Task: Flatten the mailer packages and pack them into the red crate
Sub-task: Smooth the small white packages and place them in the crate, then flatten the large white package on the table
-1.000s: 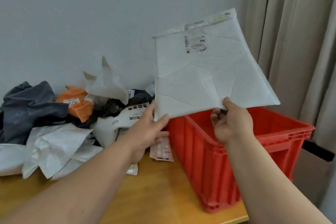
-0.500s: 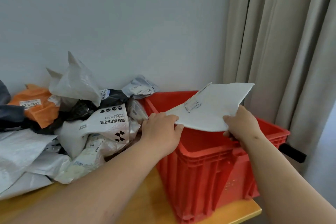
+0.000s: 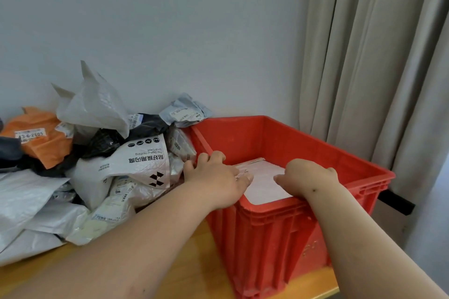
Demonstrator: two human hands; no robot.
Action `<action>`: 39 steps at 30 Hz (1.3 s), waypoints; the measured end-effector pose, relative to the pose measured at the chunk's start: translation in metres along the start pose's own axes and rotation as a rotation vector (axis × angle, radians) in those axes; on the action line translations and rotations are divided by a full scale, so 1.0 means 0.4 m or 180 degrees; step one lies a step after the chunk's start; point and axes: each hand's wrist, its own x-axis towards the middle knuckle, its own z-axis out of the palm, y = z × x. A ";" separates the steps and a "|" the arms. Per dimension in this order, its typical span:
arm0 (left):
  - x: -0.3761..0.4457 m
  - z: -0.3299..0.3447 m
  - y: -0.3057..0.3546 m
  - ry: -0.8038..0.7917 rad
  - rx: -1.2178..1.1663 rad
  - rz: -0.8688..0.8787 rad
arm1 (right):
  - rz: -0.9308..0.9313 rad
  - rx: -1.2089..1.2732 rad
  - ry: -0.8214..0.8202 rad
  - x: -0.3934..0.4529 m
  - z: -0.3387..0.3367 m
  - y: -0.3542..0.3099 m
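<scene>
— Where is the white mailer (image 3: 263,181) lying?

— Flat inside the red crate (image 3: 303,150), under my hands. My left hand (image 3: 215,177) is pressing on it, fingers bent down.

— And the other?

— My right hand (image 3: 308,177) is reaching in too — whether it's gripping, I can't tell. The mailer pile (image 3: 97,160) is sitting just beside the crate.

This looks like an ordinary room in a home or small office, not a warehouse: a plain pale wall (image 3: 170,31), long beige curtains (image 3: 379,68) hanging at the right, and a wooden desk (image 3: 189,272) (light, honey-coloured) pushed against the wall, carrying a heap of used mailer packages (image 3: 92,160) beside a red crate (image 3: 291,230).
</scene>
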 end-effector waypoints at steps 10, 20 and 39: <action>-0.050 0.036 -0.144 0.0737 -0.0895 -0.0378 | -0.0918 0.0274 0.0531 -0.093 -0.018 -0.168; -0.142 0.045 -0.419 0.0713 -0.0993 -0.1214 | -0.2221 0.0798 0.0977 -0.195 0.045 -0.485; -0.062 0.087 -0.828 0.1313 -0.1912 -0.1355 | -0.1756 0.1226 0.0172 0.096 0.170 -1.001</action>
